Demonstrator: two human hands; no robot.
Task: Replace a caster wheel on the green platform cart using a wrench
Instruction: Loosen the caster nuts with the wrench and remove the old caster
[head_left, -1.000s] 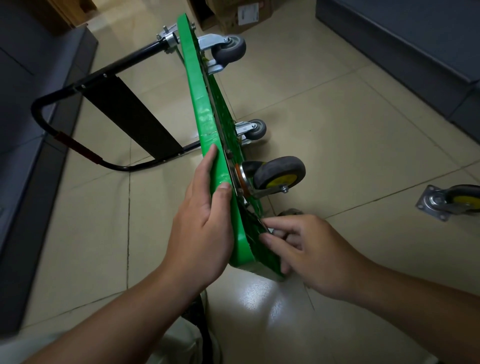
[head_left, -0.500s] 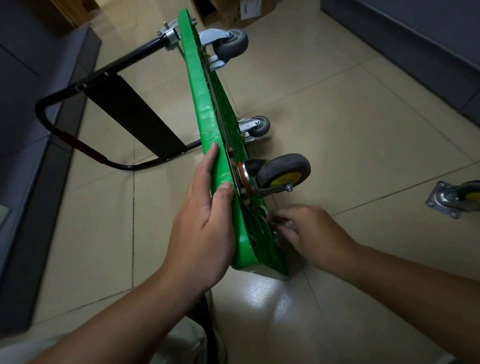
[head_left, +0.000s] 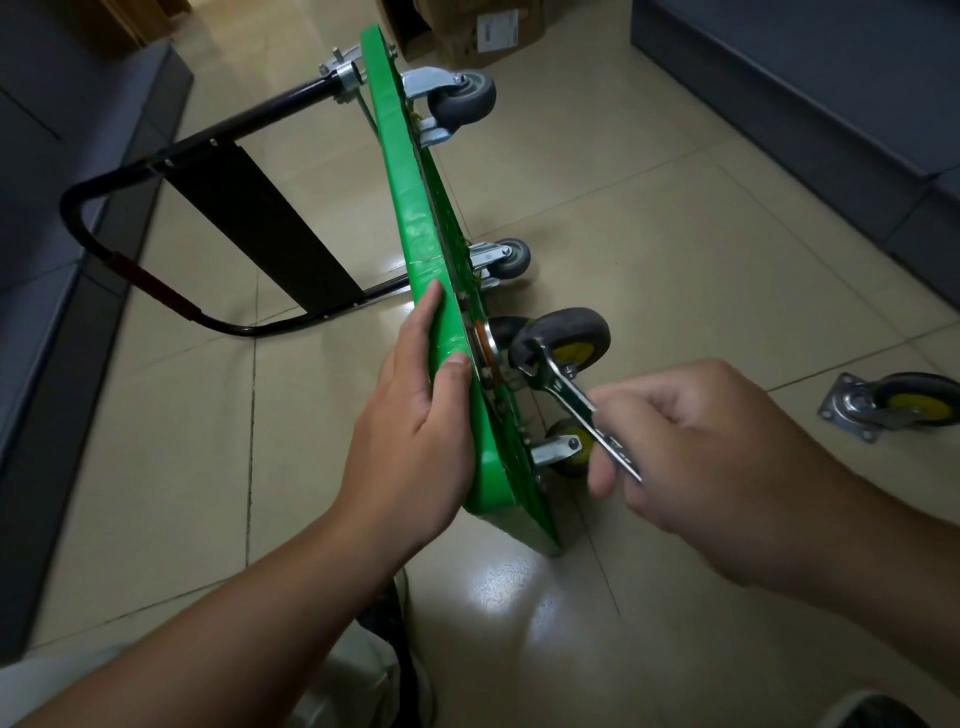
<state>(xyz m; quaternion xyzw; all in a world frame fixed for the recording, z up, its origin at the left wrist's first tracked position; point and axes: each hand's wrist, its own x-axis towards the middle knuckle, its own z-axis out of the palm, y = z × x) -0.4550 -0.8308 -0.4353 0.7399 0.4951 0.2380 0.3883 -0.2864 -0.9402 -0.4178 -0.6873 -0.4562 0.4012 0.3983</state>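
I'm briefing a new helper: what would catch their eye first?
The bright green platform cart, tipped on its edge mid-floor, steadied by the left hand. Beside it, the right hand holds a silver metal wrench near the yellow-hubbed caster wheel. A loose caster lies far right.

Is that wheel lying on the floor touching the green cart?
Apart. The head view shows bare floor between the loose caster wheel and the green cart.

Your left hand (head_left: 415, 441) grips the top edge of the green cart (head_left: 410, 208), which is stood on its side. Your right hand (head_left: 701, 457) holds the wrench (head_left: 566, 395), its head at the mounted caster (head_left: 571, 338). A loose caster (head_left: 893, 408) lies off to the right.
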